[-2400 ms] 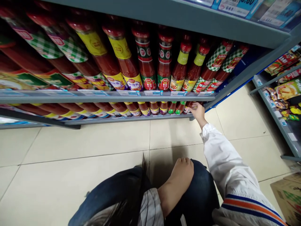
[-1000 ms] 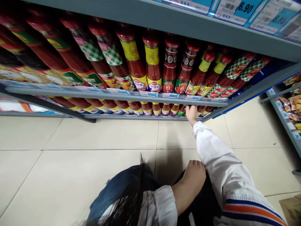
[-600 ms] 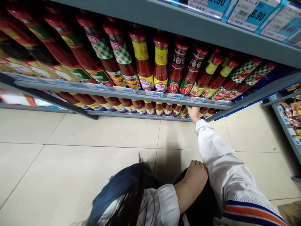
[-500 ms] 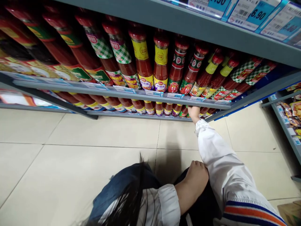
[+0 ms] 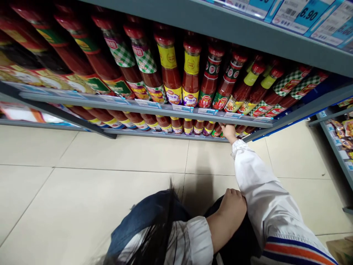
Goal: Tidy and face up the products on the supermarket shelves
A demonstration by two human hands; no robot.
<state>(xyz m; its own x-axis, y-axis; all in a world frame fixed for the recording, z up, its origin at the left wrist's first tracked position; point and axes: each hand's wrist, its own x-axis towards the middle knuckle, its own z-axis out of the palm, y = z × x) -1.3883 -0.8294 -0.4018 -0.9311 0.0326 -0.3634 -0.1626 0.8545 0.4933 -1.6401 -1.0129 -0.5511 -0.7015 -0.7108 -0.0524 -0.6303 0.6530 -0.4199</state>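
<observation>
My right hand [image 5: 229, 132] reaches under the edge of the middle shelf [image 5: 165, 106], among the red sauce bottles on the bottom shelf. It is against or beside a bottle with a green and red label [image 5: 216, 131]. Its fingertips are hidden behind the shelf edge and bottles, so I cannot tell whether it grips one. My left hand [image 5: 234, 206] rests over my dark-clothed knee, beside my right sleeve [image 5: 256, 180]. The back of this hand and bent knuckles show, while the fingers are hidden below.
Sauce bottles [image 5: 191, 90] with red caps stand in a row on the middle shelf. Price tags [image 5: 307, 14] line the shelf edge above. Pale floor tiles [image 5: 110, 198] lie below. Another shelf [image 5: 338, 143] with packets stands at the right, and a cardboard box [image 5: 340, 250] lies lower right.
The view has shifted slightly, moving the scene a little to the right in the picture. My right hand stays at the bottom shelf, its fingers showing slightly more; my left hand stays over the knee.
</observation>
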